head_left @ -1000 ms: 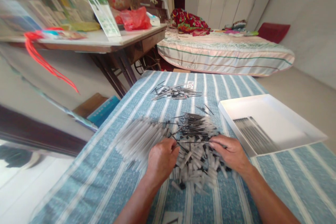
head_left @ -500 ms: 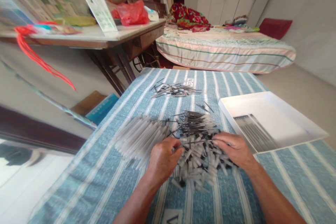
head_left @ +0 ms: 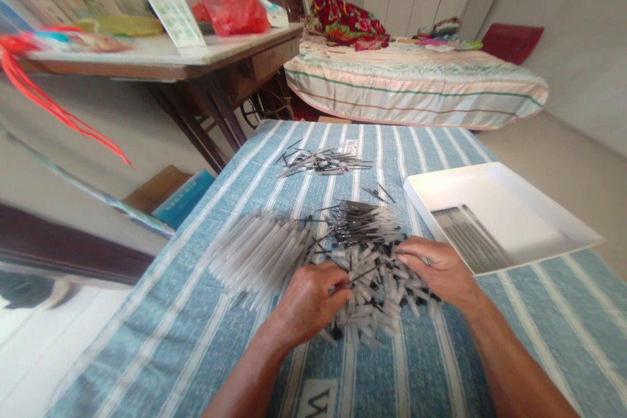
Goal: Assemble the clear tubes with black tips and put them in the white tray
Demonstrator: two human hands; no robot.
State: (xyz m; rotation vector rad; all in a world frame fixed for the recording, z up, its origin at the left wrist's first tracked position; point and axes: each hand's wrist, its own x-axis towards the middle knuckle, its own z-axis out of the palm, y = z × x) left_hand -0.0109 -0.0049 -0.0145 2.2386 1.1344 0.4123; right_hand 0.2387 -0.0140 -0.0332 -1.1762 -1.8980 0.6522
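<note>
A thin dark pen refill [head_left: 371,272] stretches between my two hands, rising slightly to the right. My left hand [head_left: 316,297] pinches its lower left end between thumb and fingers. At its other end, the fingertips of my right hand [head_left: 434,268] are closed. Whether a small cap sits at either end is hidden by the fingers. Beneath and between the hands lies a heap of translucent and black pen caps [head_left: 379,317]. Just behind is a pile of dark refills [head_left: 360,221]. Frosted white pen barrels [head_left: 259,255] lie stacked beside my left hand.
A white open box [head_left: 519,215] at the right holds a row of finished-looking pens [head_left: 470,238]. More thin pieces [head_left: 323,160] lie scattered at the far end of the striped tablecloth [head_left: 161,313]. A desk [head_left: 196,68] stands left, and a bed [head_left: 416,85] behind.
My left hand has moved right and slightly down, closer to my right hand. The refill between them now slants more. The whole view has shifted slightly.
</note>
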